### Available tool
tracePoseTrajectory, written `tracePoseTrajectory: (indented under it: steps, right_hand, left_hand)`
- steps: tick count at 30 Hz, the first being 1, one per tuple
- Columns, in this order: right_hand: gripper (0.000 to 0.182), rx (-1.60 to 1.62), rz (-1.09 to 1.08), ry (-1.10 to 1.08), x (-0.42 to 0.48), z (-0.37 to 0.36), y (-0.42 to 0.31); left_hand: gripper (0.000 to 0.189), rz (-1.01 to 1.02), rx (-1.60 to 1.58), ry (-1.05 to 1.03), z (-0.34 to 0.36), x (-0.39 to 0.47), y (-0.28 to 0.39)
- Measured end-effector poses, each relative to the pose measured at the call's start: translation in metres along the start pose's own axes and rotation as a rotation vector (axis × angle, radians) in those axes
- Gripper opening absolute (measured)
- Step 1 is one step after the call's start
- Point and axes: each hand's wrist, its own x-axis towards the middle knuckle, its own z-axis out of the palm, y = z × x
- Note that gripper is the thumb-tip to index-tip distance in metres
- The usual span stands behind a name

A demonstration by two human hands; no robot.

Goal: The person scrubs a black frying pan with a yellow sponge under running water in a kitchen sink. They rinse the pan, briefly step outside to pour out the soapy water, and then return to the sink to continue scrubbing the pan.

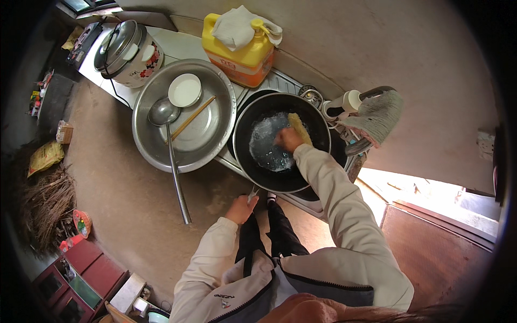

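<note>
A black wok (282, 183) rests on a gas stove (315, 206), with cloudy, foamy water in its bottom. Inside it, my right hand (289, 139) grips a yellowish loofah-like scrubber (298, 125); the fingers are partly blurred. My left hand (242, 209) holds the wok handle (253, 194) at the near rim. To the left stands a wide stainless steel basin (141, 133). A white bowl (184, 90), a metal ladle (163, 112) and wooden chopsticks (194, 118) lie in it, the ladle's handle reaching out over the near rim.
Behind the basin are a rice cooker (137, 60) and a yellow pump jug (238, 60) topped by a white cloth (234, 28). A grey-green cloth (375, 115) hangs right of the wok. Dry brushwood (48, 206) and a red cabinet (93, 262) stand at left.
</note>
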Motion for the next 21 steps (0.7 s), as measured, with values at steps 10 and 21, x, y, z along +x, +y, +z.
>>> tracePoseTrajectory:
  steps: [10, 21]
  right_hand:
    - [0.016, 0.012, -0.003, -0.033, 0.0, 0.002, 0.024]
    - [0.016, 0.141, 0.162, -0.04, 0.004, -0.004, 0.003]
  left_hand:
    - [0.056, 0.1, 0.095, 0.021, 0.007, 0.01, -0.009]
    - [0.059, -0.038, 0.077, -0.052, 0.001, 0.003, 0.002]
